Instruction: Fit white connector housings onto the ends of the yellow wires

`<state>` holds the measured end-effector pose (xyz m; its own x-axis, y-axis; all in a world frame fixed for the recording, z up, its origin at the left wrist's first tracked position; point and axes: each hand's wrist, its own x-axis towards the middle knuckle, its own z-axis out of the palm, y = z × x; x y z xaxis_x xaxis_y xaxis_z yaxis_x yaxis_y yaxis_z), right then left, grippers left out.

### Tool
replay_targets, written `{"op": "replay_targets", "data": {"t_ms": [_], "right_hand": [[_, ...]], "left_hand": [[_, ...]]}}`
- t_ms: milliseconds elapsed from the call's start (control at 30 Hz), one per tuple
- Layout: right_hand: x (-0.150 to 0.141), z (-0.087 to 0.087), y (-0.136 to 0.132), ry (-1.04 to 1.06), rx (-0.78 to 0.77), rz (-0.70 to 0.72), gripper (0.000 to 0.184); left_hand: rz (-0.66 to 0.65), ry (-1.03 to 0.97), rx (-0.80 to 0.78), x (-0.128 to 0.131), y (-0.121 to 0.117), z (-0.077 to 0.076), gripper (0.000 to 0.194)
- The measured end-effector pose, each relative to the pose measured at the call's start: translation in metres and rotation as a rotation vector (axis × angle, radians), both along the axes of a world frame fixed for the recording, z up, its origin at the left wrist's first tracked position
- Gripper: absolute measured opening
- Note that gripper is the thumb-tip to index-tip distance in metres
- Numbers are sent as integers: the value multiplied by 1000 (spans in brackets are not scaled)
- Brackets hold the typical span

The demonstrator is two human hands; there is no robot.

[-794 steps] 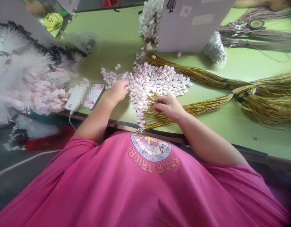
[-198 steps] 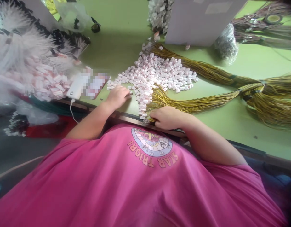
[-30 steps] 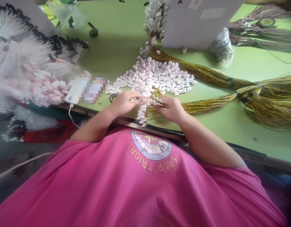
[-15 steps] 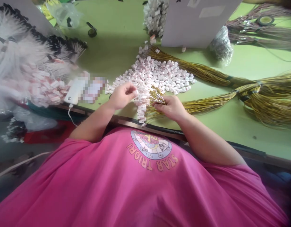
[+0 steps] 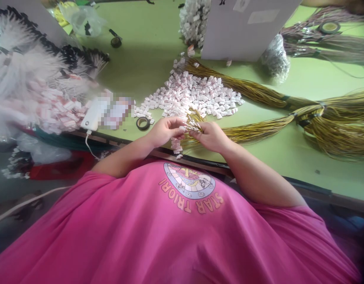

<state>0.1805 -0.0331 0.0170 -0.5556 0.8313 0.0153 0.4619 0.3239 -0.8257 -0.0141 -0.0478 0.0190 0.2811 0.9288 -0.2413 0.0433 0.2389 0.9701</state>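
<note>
My right hand [image 5: 211, 137] is closed around a bunch of yellow-and-black wires [image 5: 194, 118] near the table's front edge; their silvery ends stick out to the left. My left hand [image 5: 169, 132] pinches a small white connector housing [image 5: 181, 129] right at those wire ends. Whether a wire sits in the housing is too small to tell. Just behind both hands spreads a heap of white and pinkish connector housings [image 5: 196, 92]. A few more housings [image 5: 176, 146] lie in front, close to the edge.
A roll of black tape [image 5: 143, 123] lies left of my left hand, with a white power bank [image 5: 95, 114] beyond it. Long wire bundles [image 5: 326, 114] stretch to the right. A grey box [image 5: 247, 29] stands behind. White wire bundles [image 5: 31, 67] fill the left side.
My left hand has moved right and slightly toward me, from over the heap to the wire ends, uncovering the black tape roll. My right hand has stayed nearly still.
</note>
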Motion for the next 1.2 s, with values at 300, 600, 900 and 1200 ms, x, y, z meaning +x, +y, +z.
{"op": "replay_targets", "data": {"t_ms": [300,600,900,1200], "right_hand": [[0,4,0,-3,3,-13,31],[-3,0,-2,-72,-16,-17,25],[-1,-4,-1,-126,28,-35,18],[4,-5,1,78,198,-15,20]], "left_hand": [[5,-8,26,-2,-2,-1,20],[-16,192,100,4,-10,-1,16],[26,247,107,11,-12,-5,17],[-102,893,522,-35,2,14,20]]}}
